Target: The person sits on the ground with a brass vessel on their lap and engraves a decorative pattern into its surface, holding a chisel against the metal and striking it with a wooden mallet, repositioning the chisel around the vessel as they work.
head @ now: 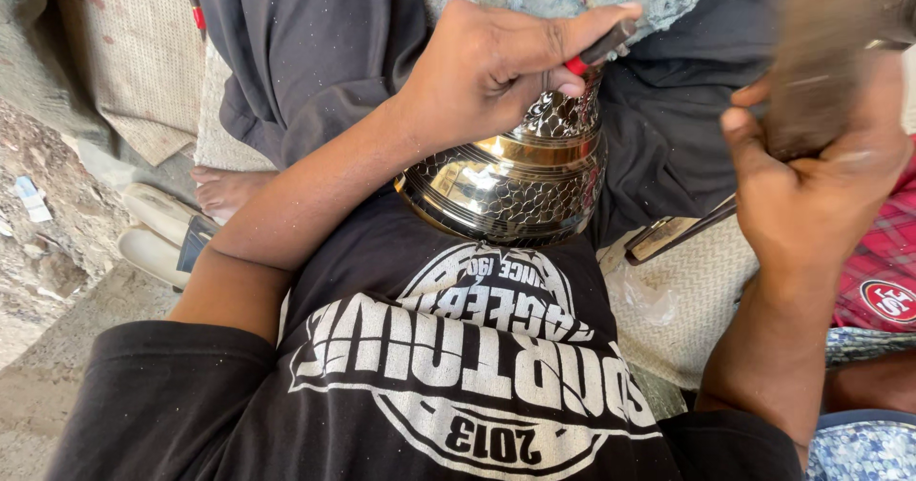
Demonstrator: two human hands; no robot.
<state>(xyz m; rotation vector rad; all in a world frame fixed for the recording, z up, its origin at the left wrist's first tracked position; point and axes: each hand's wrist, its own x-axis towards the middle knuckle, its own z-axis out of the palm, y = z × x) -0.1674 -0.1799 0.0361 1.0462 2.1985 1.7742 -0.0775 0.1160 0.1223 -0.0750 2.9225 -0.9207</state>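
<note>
Pinching a red-tipped punch [599,50] at 12 o'clock on the rigid, slippery, likely heavy brass pot [510,177], left hand [487,66] closed; right hand [811,185] grips a blurred mallet [822,47].

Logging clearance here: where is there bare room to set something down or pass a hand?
Bare cloth shows between the brass pot and the right hand, beside the flat tool. The dusty ground by the sandals is open. It is crowded around the left hand and pot.
</note>
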